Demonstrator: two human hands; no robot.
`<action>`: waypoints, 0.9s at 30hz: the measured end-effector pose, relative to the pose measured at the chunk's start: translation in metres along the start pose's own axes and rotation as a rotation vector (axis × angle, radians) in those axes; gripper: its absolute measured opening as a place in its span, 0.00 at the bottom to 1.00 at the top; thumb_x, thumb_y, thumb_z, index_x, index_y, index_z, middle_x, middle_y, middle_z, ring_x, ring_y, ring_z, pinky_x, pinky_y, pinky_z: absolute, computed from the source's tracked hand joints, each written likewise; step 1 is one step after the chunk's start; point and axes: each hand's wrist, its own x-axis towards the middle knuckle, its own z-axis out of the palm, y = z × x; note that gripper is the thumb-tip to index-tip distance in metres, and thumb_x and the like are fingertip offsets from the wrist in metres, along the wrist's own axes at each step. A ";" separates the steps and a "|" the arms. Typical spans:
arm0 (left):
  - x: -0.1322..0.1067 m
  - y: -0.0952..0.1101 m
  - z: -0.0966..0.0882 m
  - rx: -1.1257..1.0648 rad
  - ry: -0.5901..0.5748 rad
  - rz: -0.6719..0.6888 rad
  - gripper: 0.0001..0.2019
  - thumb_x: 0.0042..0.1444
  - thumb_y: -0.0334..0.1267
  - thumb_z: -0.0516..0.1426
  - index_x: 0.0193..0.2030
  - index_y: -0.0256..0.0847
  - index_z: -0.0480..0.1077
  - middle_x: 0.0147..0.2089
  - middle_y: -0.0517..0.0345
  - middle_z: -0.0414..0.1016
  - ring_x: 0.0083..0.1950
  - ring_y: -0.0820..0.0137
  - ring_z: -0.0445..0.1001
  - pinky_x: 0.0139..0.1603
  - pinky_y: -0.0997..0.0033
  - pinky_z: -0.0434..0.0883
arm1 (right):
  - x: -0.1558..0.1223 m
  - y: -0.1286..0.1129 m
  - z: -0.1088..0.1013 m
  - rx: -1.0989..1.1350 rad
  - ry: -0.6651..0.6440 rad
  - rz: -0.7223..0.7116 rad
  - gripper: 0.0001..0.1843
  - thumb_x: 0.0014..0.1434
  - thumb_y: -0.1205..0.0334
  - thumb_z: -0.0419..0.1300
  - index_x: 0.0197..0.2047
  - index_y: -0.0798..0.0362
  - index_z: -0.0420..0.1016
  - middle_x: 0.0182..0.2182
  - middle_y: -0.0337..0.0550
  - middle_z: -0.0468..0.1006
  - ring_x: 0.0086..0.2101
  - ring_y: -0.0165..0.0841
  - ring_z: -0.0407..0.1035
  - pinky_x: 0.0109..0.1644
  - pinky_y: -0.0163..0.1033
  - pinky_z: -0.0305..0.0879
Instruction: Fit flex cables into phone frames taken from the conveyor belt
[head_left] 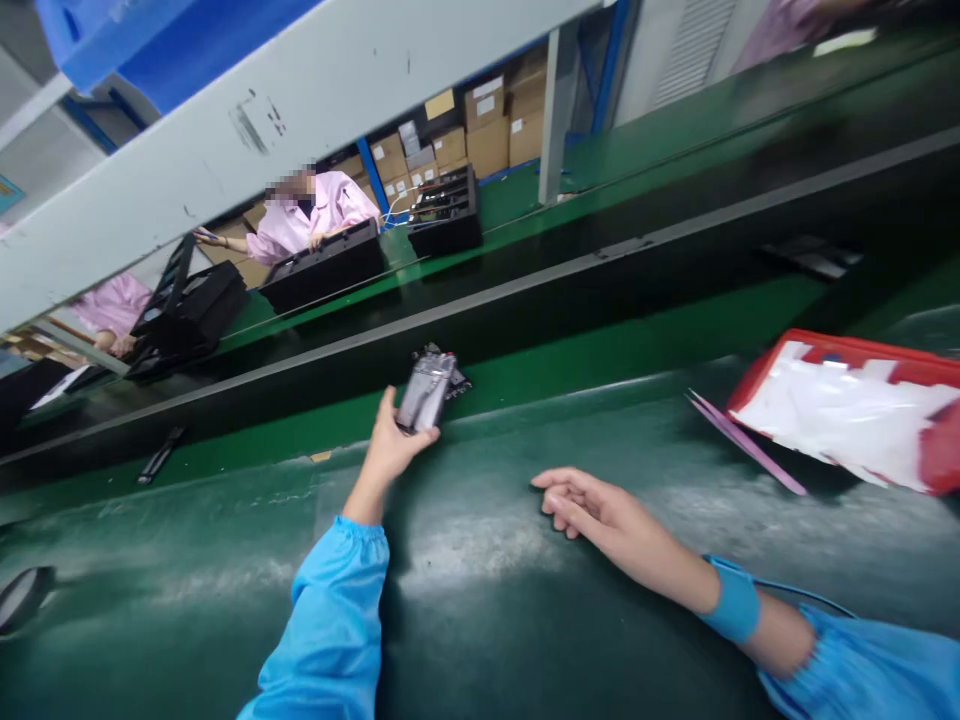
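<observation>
My left hand [390, 445] reaches forward across the green bench and grips a small grey, shiny device [424, 393] at the edge of the dark conveyor belt [570, 290]. A dark part [456, 382] lies just behind the device. My right hand [596, 510] rests low over the green mat [480, 580], fingers stretched out and a little curled, holding nothing. A blue strap [735, 605] circles my right wrist, with a cord running from it. Both sleeves are bright blue.
A red tray [832, 348] with white plastic bags sits at the right, a pink strip [742, 440] beside it. Black trays [322, 265] stand across the belt, where people in pink coats work. Cardboard boxes [487, 130] are stacked behind. A grey beam [300, 100] crosses overhead.
</observation>
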 end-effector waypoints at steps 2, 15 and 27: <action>-0.036 0.013 0.039 -0.232 -0.294 0.034 0.40 0.45 0.47 0.74 0.63 0.38 0.67 0.53 0.47 0.76 0.52 0.57 0.77 0.54 0.58 0.75 | -0.003 -0.001 0.001 -0.033 0.017 -0.041 0.28 0.70 0.35 0.57 0.56 0.51 0.73 0.34 0.44 0.77 0.31 0.37 0.73 0.35 0.42 0.75; -0.116 0.015 0.096 -0.079 -0.247 0.527 0.11 0.68 0.39 0.56 0.55 0.44 0.70 0.48 0.47 0.82 0.45 0.59 0.83 0.47 0.64 0.78 | -0.007 -0.015 -0.015 -0.604 0.500 -0.437 0.13 0.69 0.51 0.63 0.37 0.47 0.67 0.34 0.44 0.73 0.32 0.39 0.68 0.36 0.44 0.67; -0.098 0.011 0.093 0.022 -0.159 0.679 0.12 0.72 0.39 0.52 0.55 0.41 0.73 0.45 0.48 0.83 0.41 0.62 0.83 0.43 0.69 0.76 | -0.011 -0.009 -0.002 -0.565 0.312 -0.463 0.11 0.77 0.63 0.51 0.52 0.48 0.74 0.45 0.47 0.82 0.45 0.40 0.78 0.52 0.46 0.75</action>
